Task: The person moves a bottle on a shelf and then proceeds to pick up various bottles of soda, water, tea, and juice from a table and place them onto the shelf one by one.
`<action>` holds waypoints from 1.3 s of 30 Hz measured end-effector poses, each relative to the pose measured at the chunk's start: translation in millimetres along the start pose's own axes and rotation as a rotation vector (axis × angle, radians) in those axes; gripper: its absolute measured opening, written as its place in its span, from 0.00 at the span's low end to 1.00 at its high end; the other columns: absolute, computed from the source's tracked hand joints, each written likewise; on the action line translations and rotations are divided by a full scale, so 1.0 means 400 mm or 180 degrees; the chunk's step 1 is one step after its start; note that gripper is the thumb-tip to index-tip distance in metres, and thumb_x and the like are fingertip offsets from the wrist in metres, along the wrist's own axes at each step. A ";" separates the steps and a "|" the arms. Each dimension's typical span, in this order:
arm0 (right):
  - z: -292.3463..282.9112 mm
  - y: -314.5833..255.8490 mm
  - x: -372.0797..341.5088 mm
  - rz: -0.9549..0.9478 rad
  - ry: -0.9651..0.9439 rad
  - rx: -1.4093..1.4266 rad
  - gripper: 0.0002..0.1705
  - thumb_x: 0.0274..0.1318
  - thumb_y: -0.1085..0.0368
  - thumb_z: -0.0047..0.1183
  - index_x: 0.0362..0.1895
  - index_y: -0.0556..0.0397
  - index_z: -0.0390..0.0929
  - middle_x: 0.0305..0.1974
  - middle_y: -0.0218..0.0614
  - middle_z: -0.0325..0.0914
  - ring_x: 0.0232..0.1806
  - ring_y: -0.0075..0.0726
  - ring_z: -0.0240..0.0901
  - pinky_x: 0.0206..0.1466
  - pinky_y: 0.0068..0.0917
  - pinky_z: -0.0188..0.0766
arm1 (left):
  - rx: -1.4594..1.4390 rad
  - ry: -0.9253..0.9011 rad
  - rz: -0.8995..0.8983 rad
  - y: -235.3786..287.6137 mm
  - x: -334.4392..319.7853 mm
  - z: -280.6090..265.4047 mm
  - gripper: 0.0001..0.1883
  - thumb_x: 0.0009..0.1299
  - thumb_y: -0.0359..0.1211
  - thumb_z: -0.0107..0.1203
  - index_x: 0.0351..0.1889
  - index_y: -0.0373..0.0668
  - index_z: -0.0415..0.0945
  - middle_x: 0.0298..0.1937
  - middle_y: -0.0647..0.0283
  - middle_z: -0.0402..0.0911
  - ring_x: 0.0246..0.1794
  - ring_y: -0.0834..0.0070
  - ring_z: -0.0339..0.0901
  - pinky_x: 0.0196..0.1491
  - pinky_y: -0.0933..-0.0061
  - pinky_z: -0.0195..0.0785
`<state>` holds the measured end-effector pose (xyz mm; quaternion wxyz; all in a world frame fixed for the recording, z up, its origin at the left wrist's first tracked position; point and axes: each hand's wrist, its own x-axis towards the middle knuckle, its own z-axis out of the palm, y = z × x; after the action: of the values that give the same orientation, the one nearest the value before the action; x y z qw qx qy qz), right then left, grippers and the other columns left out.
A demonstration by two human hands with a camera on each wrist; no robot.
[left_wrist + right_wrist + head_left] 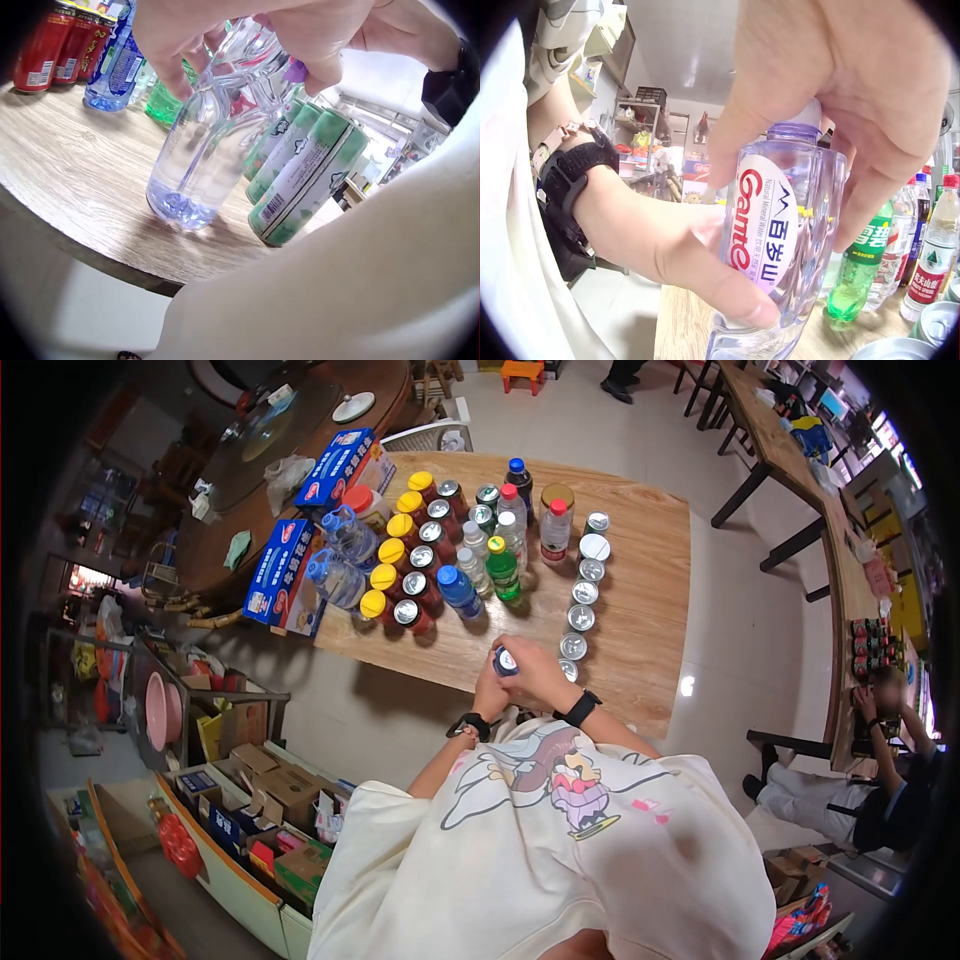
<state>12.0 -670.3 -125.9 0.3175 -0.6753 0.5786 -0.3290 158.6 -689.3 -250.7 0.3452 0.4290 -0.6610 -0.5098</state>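
Both hands are at a clear Ganten mineral water bottle (780,240) near the table's front edge. My left hand (667,240) grips its body, thumb across the front beside the white label. From above, my right hand (840,82) pinches the bottle around its pale cap (806,116). In the left wrist view the clear bottle base (184,206) leans a little, low over the wooden table. Green-and-white cans (300,176) stand close beside it. A green soda bottle (502,570) and a blue-capped bottle (458,592) stand beyond the hands.
On the table (640,590), red cans (422,615) and yellow-lidded cans (376,606) stand in rows at left. Clear jugs (338,578) and blue cartons (282,575) line the left edge. A row of silver-topped cans (581,618) runs down the right. Another person (880,780) sits at far right.
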 end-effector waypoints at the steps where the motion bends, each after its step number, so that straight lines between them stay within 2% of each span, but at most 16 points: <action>1: 0.000 0.001 0.001 -0.0006 -0.0001 -0.0002 0.31 0.35 0.65 0.66 0.50 0.47 0.70 0.46 0.45 0.75 0.50 0.56 0.71 0.50 0.43 0.70 | 0.0086 0.0025 0.0011 0.003 0.002 -0.001 0.33 0.56 0.24 0.61 0.62 0.39 0.63 0.52 0.54 0.77 0.52 0.63 0.76 0.53 0.68 0.68; 4: 0.005 0.008 0.004 0.0006 -0.0033 -0.0038 0.31 0.35 0.65 0.65 0.49 0.48 0.70 0.45 0.45 0.75 0.50 0.56 0.72 0.50 0.43 0.70 | 0.0038 0.0057 -0.0052 0.015 0.003 -0.001 0.33 0.56 0.25 0.61 0.61 0.40 0.64 0.52 0.54 0.77 0.52 0.62 0.76 0.53 0.68 0.68; 6: 0.008 0.014 0.001 -0.0097 0.0012 -0.0140 0.30 0.38 0.63 0.64 0.50 0.44 0.68 0.43 0.40 0.74 0.48 0.53 0.72 0.46 0.43 0.71 | -0.0015 0.0035 -0.0039 0.021 0.003 -0.003 0.33 0.56 0.25 0.61 0.61 0.40 0.64 0.51 0.54 0.77 0.52 0.62 0.76 0.53 0.68 0.68; 11: 0.006 0.016 0.002 -0.0155 0.0037 -0.0059 0.30 0.38 0.63 0.64 0.50 0.44 0.68 0.42 0.41 0.73 0.48 0.53 0.72 0.46 0.43 0.70 | -0.0089 0.0001 -0.0020 0.011 0.002 -0.002 0.34 0.55 0.24 0.61 0.62 0.41 0.63 0.52 0.54 0.77 0.52 0.63 0.76 0.53 0.68 0.68; 14: 0.005 0.011 -0.001 -0.0143 0.0029 -0.0002 0.29 0.39 0.64 0.64 0.49 0.45 0.68 0.42 0.41 0.73 0.48 0.53 0.72 0.47 0.43 0.70 | 0.0167 -0.0059 -0.0065 0.017 -0.001 -0.008 0.35 0.53 0.24 0.62 0.62 0.41 0.63 0.52 0.55 0.77 0.52 0.63 0.76 0.53 0.68 0.68; 16: -0.001 0.007 -0.002 -0.0132 0.0022 -0.0018 0.29 0.39 0.64 0.63 0.49 0.45 0.68 0.42 0.41 0.73 0.48 0.53 0.72 0.47 0.43 0.70 | -0.0114 -0.0060 -0.0199 0.024 0.001 -0.002 0.36 0.52 0.23 0.62 0.62 0.41 0.63 0.53 0.55 0.76 0.52 0.62 0.76 0.53 0.68 0.68; 26: -0.006 0.001 -0.005 -0.0123 0.0026 -0.0026 0.29 0.39 0.64 0.63 0.49 0.45 0.68 0.43 0.41 0.73 0.49 0.53 0.71 0.48 0.43 0.70 | 0.0035 -0.0017 0.0003 0.018 0.002 -0.001 0.34 0.56 0.27 0.63 0.62 0.41 0.62 0.53 0.54 0.76 0.53 0.61 0.76 0.53 0.67 0.68; 32: 0.000 0.014 -0.005 -0.0075 -0.0005 0.0062 0.30 0.38 0.64 0.63 0.50 0.47 0.69 0.44 0.44 0.74 0.48 0.55 0.71 0.49 0.43 0.70 | 0.0042 -0.0032 -0.0002 0.020 -0.002 -0.004 0.34 0.56 0.26 0.63 0.62 0.41 0.62 0.53 0.55 0.77 0.53 0.64 0.76 0.54 0.67 0.68; 34: 0.003 0.023 -0.011 -0.0032 -0.0054 0.0099 0.31 0.37 0.64 0.64 0.51 0.47 0.69 0.44 0.46 0.75 0.49 0.57 0.71 0.50 0.43 0.69 | 0.0045 -0.0171 -0.0206 0.027 -0.001 -0.004 0.36 0.54 0.26 0.64 0.62 0.41 0.62 0.52 0.55 0.77 0.52 0.64 0.76 0.53 0.67 0.68; 36: 0.002 0.030 -0.006 -0.0135 0.0074 0.0095 0.31 0.37 0.64 0.64 0.51 0.48 0.69 0.44 0.47 0.75 0.48 0.57 0.71 0.51 0.42 0.69 | -0.0014 -0.0108 -0.0023 0.037 0.006 0.004 0.36 0.54 0.26 0.65 0.62 0.41 0.62 0.52 0.55 0.77 0.52 0.65 0.76 0.54 0.67 0.68; 37: -0.005 0.020 -0.004 -0.0150 0.0088 0.0102 0.32 0.36 0.64 0.64 0.51 0.49 0.69 0.43 0.46 0.75 0.48 0.56 0.71 0.51 0.42 0.69 | -0.0078 -0.0049 0.0116 0.045 0.016 0.004 0.37 0.53 0.26 0.65 0.63 0.40 0.62 0.52 0.56 0.77 0.53 0.65 0.75 0.54 0.68 0.67; 39: -0.012 0.009 -0.012 -0.0028 -0.0012 0.0004 0.29 0.39 0.66 0.62 0.51 0.46 0.68 0.46 0.43 0.73 0.50 0.54 0.71 0.49 0.44 0.70 | 0.0017 -0.0159 -0.0044 0.051 -0.001 -0.006 0.38 0.53 0.26 0.66 0.63 0.39 0.61 0.52 0.57 0.77 0.53 0.67 0.75 0.55 0.69 0.67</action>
<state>5.6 -666.4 -126.6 0.3176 -0.6783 0.5749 -0.3296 156.5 -687.4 -230.4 0.3238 0.4217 -0.6678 -0.5210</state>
